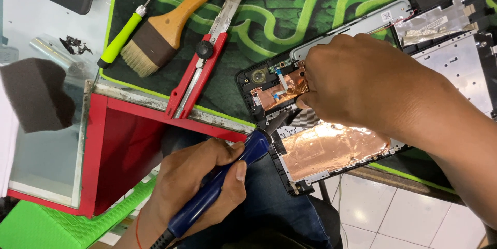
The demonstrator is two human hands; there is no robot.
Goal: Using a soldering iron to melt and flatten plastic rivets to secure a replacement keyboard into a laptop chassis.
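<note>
My left hand [199,189] grips a blue-handled soldering iron [217,187], its dark tip angled up toward the corner of an opened laptop chassis [259,80]. The chassis overhangs the table edge and carries copper-coloured foil [331,148] over its lower part and a smaller copper patch [274,93] near the corner. My right hand [357,80] rests on the chassis, fingertips pressed at the edge of the small copper patch beside a thin ribbon cable. What lies under the fingers is hidden.
On the green patterned mat [290,16] lie a wooden-handled brush [165,26], a red utility knife [202,60] and a green-handled screwdriver [124,34]. A dark foam block [36,93] sits on glass at left. Loose screws [76,45] lie nearby. White floor tiles [393,212] show below.
</note>
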